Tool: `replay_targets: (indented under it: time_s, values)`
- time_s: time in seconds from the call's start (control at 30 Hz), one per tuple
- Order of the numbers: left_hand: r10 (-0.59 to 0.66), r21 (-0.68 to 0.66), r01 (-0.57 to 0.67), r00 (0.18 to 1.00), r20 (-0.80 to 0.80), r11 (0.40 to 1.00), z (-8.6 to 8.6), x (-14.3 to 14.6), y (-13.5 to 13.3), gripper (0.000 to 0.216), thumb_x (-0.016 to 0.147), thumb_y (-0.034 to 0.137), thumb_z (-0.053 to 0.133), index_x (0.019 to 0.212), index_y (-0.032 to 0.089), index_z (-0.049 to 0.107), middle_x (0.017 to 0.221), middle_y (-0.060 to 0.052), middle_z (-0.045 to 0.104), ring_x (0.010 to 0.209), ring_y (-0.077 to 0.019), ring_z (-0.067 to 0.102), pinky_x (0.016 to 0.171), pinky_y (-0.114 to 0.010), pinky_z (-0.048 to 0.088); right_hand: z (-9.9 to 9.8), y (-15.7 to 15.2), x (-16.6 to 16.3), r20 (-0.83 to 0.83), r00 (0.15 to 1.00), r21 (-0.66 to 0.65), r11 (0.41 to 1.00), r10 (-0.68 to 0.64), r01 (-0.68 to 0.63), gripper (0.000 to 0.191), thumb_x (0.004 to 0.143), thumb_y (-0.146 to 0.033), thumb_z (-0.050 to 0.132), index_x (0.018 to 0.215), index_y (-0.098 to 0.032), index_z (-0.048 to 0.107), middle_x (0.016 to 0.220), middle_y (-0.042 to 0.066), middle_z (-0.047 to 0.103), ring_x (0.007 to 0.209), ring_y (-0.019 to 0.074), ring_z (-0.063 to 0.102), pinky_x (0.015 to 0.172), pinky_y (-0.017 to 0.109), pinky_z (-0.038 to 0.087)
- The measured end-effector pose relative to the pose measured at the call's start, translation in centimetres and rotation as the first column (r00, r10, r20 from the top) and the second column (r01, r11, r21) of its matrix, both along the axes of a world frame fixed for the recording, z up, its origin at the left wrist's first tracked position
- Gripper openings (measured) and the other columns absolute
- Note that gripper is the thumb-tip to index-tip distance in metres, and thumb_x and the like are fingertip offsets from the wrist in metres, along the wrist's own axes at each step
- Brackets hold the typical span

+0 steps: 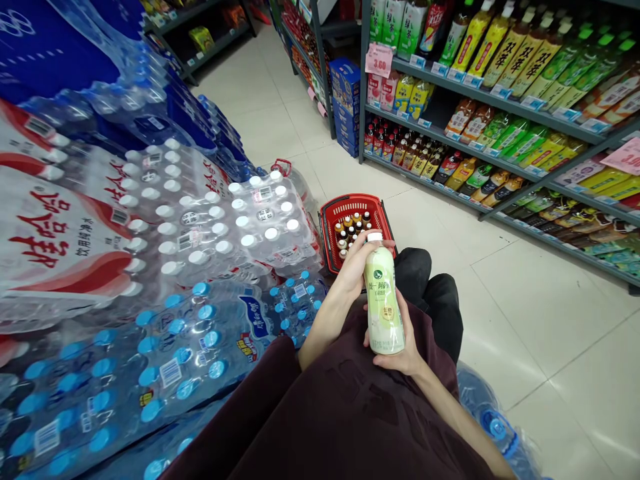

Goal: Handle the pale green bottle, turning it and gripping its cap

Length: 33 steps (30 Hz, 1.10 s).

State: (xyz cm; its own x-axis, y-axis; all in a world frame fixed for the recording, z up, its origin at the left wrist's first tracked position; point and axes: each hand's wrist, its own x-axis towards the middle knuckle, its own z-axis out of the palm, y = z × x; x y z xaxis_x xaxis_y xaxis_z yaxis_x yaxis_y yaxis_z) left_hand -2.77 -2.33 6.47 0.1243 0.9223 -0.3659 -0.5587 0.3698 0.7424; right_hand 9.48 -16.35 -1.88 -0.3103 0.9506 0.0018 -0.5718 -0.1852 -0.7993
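A pale green drink bottle (383,297) with a white cap leans slightly in front of my body, its label facing me. My left hand (356,263) is wrapped round its upper part, just below the cap. Lower down, my right hand (404,343) grips the bottle around its base. Some fingers of both hands are hidden behind it. Beyond the hands, a red shopping basket (327,230) stands on the floor with several small dark bottles (353,227) inside.
Shrink-wrapped water packs with white caps (265,213) and blue caps (200,333) are stacked at the left. Drink shelves (500,100) run along the right. Blue cartons (345,100) stand at the shelf end. A large clear bottle (495,420) is at lower right on the tiled floor.
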Motion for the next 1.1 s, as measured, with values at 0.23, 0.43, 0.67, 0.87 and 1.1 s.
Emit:
replay_targets:
  time_s: [0.23,0.43,0.67,0.87,1.1]
  values:
    - [-0.009,-0.001,0.009,1.000,0.013,1.000,-0.07,-0.06,0.00,0.037,0.077,0.029,0.071,0.111,0.020,0.059,0.097,-0.009,0.077,0.091,-0.0243,0.071,0.075,-0.033,0.053,0.25,0.11,-0.02,-0.015,1.000,0.014,1.000,-0.003,0.003,0.130,0.059,-0.031,0.097,0.157,-0.039,0.013,0.139,0.019,0.059,0.073,0.0203,0.073,0.062,0.039,0.060]
    - [-0.002,0.014,0.001,0.997,0.072,1.000,-0.03,-0.05,0.12,0.035,0.078,0.029,0.065,0.111,0.018,0.059,0.094,-0.009,0.078,0.086,-0.0233,0.071,0.074,-0.032,0.052,0.23,0.12,-0.09,0.011,1.000,0.035,0.999,-0.011,0.011,0.131,0.059,-0.033,0.097,0.158,-0.039,0.011,0.139,0.018,0.060,0.073,0.0204,0.073,0.061,0.038,0.060]
    - [0.010,0.015,-0.012,0.994,0.109,1.000,-0.05,0.01,0.19,0.033,0.082,0.033,0.060,0.111,0.018,0.059,0.092,-0.010,0.077,0.084,-0.0231,0.072,0.075,-0.032,0.052,0.10,0.11,-0.04,0.048,0.999,0.035,0.999,-0.011,0.009,0.133,0.059,-0.036,0.097,0.158,-0.039,0.009,0.140,0.019,0.058,0.072,0.0211,0.072,0.061,0.041,0.060]
    - [0.002,0.020,-0.004,0.997,0.079,1.000,-0.45,-0.06,0.18,0.032,0.082,0.033,0.065,0.111,0.019,0.061,0.092,-0.009,0.077,0.085,-0.0234,0.072,0.077,-0.034,0.053,-0.05,0.12,-0.10,0.028,1.000,0.031,0.999,-0.012,0.011,0.130,0.060,-0.035,0.096,0.157,-0.040,0.010,0.139,0.018,0.059,0.071,0.0200,0.072,0.060,0.040,0.059]
    - [0.017,0.020,-0.018,0.998,0.066,1.000,-0.32,-0.13,0.05,0.034,0.082,0.034,0.071,0.111,0.019,0.061,0.090,-0.008,0.076,0.086,-0.0240,0.072,0.074,-0.034,0.053,-0.08,0.35,-0.07,0.010,1.000,0.036,0.999,-0.013,0.013,0.128,0.060,-0.036,0.096,0.157,-0.039,0.013,0.136,0.018,0.060,0.068,0.0186,0.071,0.059,0.039,0.059]
